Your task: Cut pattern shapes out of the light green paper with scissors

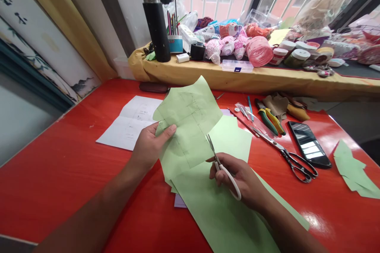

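My left hand (151, 144) pinches the left side of a light green sheet of paper (190, 118), thumb on top. Pencil lines and small marks run across the sheet, which is held up over the table. White-handled scissors (233, 184) are in my right hand (237, 178), fingers through the loops. Their blades point up and away, at the lower right edge of the sheet; whether they bite into the paper I cannot tell. Under both hands lie larger green sheets (228, 209), with a bit of purple paper (179, 201) poking out below.
On the red table (59, 166) are a folded white paper (130, 122), large black-handled shears (285, 152), pliers (270, 118), a phone (308, 144) and green offcuts (354, 170). A black thermos (156, 27) and craft supplies crowd the windowsill ledge (192, 73).
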{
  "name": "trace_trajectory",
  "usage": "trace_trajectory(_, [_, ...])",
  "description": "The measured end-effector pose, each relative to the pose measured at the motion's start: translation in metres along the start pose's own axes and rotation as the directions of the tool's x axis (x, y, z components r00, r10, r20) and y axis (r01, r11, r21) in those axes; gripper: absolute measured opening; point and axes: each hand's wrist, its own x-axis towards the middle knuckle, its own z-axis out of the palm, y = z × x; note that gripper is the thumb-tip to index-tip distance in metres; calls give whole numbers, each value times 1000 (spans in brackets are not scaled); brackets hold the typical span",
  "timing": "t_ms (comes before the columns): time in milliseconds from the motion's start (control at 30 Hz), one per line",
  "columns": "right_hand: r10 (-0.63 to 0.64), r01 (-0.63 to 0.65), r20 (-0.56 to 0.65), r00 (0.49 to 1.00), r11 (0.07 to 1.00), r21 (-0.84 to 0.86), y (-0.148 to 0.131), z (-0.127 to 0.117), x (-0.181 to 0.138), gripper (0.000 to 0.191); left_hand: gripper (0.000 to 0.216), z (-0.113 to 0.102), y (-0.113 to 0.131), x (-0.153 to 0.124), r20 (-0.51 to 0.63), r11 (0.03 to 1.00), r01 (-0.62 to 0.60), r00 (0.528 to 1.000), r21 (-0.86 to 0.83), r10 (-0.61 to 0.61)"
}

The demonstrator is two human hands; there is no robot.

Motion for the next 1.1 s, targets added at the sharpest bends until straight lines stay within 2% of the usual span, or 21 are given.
trace_trajectory(200, [-40, 40, 2, 999, 996, -75, -3, 0, -1, 47, 30, 0, -1, -1, 15, 999, -7, 1000, 45, 6])
trace_trajectory(700, [-66, 66, 7, 998, 983, -173, -4, 1, 0, 52, 26, 0, -1, -4, 23, 997, -15, 1000, 76, 14])
trace_trajectory(1100, [-52, 52, 6, 999, 987, -152, -4, 2, -1, 47, 28, 1, 0, -4, 62, 997, -12, 998, 76, 7])
